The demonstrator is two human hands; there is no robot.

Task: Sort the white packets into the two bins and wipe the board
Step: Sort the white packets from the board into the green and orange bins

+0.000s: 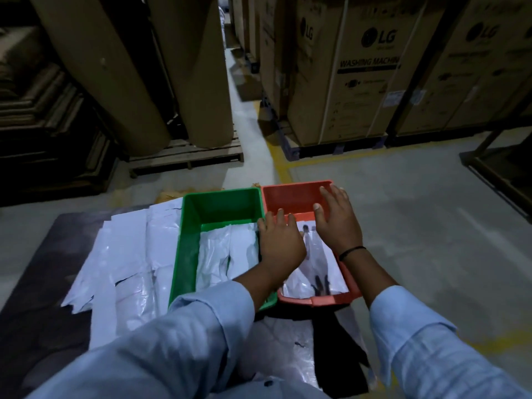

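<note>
Over the orange rectangular plastic bin (296, 184), left hand (280, 240) and right hand (336, 220) lie palm-down on a white plastic packet (324, 253) inside, fingers straight and slightly spread. More packets fill the adjoining green plastic bin (184, 249). A loose white packet pile (129, 254) covers the dark flat board (57, 240) left of it.

Lighting: dim indoor, brightest along the aisle floor (244, 131), stacks (43, 110) at left nearly black. Glare: soft sheen on white packets (129, 254); deep shadow under the red bin (322, 300). Optics: wide-angle bowing tilts the cartons (359, 82), their print readable yet smeared; sleeves (172, 341) and edges soft, grainy.
</note>
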